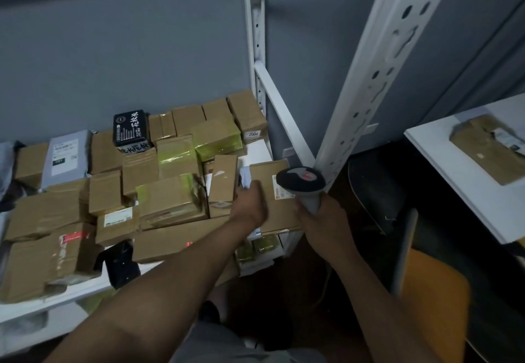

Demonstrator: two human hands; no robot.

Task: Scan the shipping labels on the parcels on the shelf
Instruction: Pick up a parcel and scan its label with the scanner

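My left hand [251,202] grips the left edge of a flat brown parcel [270,192] at the right end of the white shelf [34,303], fingers curled over its edge, while my right hand [318,215] is wrapped round the grey handle of a barcode scanner [301,183], whose dark head hangs just over the parcel's shipping label [279,190] on its right side. The label's print is too blurred for me to read. Left of my hands the shelf is crowded with brown cardboard boxes, some bound in yellow-green tape [176,155]. A grey mailer bag [66,155] lies toward the far left, a black box [130,129] with white Chinese characters stands at the back, and a box [252,127] at the back right shows "2004". White slotted uprights [377,78] rise before a grey wall [113,50]. To the right, another brown parcel [483,149] lies on a white table [443,164].
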